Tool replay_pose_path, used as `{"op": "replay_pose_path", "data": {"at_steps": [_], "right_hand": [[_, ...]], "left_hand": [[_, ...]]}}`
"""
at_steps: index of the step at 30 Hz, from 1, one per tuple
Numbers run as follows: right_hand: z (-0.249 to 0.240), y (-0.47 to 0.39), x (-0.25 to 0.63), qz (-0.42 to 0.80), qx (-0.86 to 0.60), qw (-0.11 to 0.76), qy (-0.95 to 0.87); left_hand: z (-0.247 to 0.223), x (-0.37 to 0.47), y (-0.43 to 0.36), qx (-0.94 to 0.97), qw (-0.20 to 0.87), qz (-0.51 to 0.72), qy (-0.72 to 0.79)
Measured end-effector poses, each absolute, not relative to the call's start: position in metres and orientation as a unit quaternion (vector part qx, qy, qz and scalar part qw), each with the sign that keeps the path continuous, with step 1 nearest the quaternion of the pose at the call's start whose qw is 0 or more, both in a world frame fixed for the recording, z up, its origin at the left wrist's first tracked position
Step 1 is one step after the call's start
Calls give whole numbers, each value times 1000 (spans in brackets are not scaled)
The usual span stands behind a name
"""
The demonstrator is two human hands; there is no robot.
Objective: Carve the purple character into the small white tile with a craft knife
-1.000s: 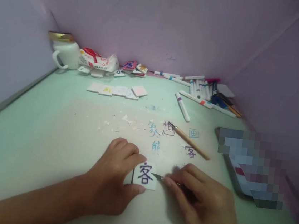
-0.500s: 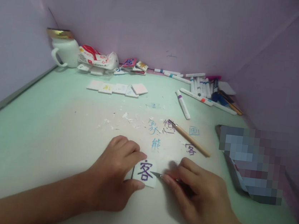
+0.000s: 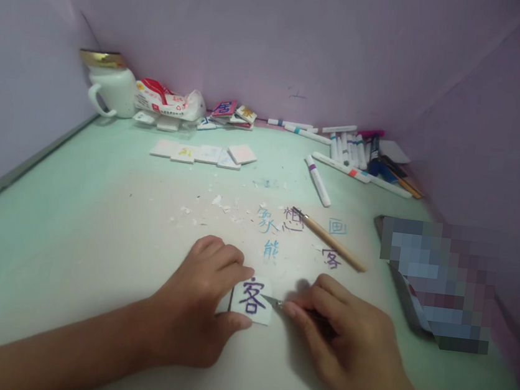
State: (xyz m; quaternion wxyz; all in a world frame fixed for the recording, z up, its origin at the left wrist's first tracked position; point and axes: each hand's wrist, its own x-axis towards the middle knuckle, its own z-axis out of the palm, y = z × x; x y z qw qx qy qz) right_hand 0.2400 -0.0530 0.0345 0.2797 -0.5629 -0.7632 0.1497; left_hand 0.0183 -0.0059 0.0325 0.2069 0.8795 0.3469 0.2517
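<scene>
A white tile (image 3: 259, 287) bearing a purple character lies on the desk (image 3: 74, 211) at the near middle. The left hand (image 3: 203, 304) pinches it between thumb and fingers, covering its left part. The right hand (image 3: 343, 330) grasps a small knife (image 3: 277, 305), its blade tip over the tile's right side; the fingers hide most of its handle.

Just beyond, blue and purple characters are written on the desk; a wooden-handled tool (image 3: 336, 244) lies slantwise, its tip across one of them. White shavings (image 3: 224, 203) are scattered to the left of the writing. To the right rests a dark-edged device (image 3: 401, 299), its face pixelated.

Farther off lie a purple-banded marker (image 3: 318, 181) and, left of it, a row of pale tiles (image 3: 207, 154). Along the far wall, left to right, are a white mug (image 3: 116, 92), a red-and-white packet (image 3: 170, 102), painted tiles (image 3: 225, 110) and a heap of markers (image 3: 349, 150).
</scene>
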Motion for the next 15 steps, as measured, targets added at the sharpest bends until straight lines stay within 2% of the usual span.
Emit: {"op": "replay_pose_path", "data": {"at_steps": [15], "right_hand": [[31, -57, 235, 123, -552, 274, -778]], "left_hand": [[32, 20, -6, 878, 196, 263, 349]]}}
